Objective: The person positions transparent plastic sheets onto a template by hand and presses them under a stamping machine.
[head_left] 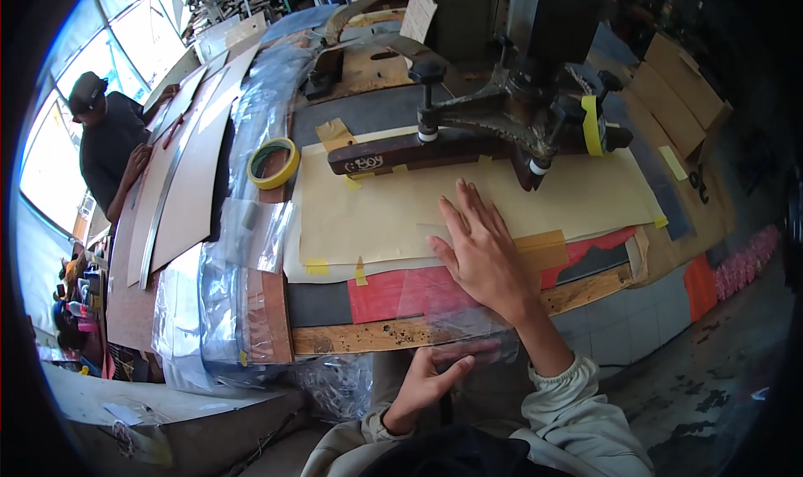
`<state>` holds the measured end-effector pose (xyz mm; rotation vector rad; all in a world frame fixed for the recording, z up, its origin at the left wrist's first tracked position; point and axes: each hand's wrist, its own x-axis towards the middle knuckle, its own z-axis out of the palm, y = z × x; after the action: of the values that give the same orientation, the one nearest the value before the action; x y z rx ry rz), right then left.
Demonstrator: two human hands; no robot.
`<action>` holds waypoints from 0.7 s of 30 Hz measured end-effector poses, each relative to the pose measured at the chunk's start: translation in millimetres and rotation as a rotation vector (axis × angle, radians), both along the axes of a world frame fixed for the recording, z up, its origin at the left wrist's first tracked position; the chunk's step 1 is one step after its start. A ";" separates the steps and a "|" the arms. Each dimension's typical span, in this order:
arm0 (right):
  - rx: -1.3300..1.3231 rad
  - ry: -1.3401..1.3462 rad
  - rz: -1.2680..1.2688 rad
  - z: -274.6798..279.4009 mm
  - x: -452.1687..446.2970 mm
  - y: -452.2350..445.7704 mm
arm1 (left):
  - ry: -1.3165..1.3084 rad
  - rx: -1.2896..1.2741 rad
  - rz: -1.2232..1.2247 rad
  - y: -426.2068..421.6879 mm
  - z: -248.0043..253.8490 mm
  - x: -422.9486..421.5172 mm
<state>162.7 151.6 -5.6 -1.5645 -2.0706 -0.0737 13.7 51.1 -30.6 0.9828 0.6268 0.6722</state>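
My right hand (485, 255) lies flat with spread fingers on a cream paper sheet (376, 218) taped over the work table. A thin clear plastic film (435, 297) runs from under that hand across a red strip (376, 295) and over the table's wooden front edge (360, 339). Just below this edge is my left hand (427, 385), thumb held apart; its other fingers reach under the hanging film and are partly hidden. A dark bar (368, 157) marked with white lettering presses on the paper, beneath a metal clamp frame (493, 109) with screw knobs.
A yellow tape roll (273, 163) lies left of the paper; another yellow roll (593, 126) hangs on the clamp. Black scissors (698, 184) and cardboard (669, 101) are at right. Bundled plastic (259, 134) covers the left side. A co-worker (117, 142) handles long boards (192, 176) there.
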 end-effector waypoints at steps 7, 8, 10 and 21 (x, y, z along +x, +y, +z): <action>0.033 0.303 0.130 14.7 23.4 -66.6 | 0.020 0.034 0.042 -2.1 -9.0 1.0; 0.064 0.369 0.140 9.1 27.7 -75.6 | 0.051 0.070 0.033 -1.6 -5.8 1.1; 0.125 0.447 0.108 -2.2 32.0 -85.9 | 0.049 0.054 0.049 -2.1 1.2 2.3; 0.300 0.390 0.039 -17.5 29.5 -82.5 | 0.177 0.069 0.115 -4.8 -13.3 4.2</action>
<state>192.3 69.1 -23.2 -1.2440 -1.6959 -0.0567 18.0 46.3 -43.9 1.0845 0.8252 0.7165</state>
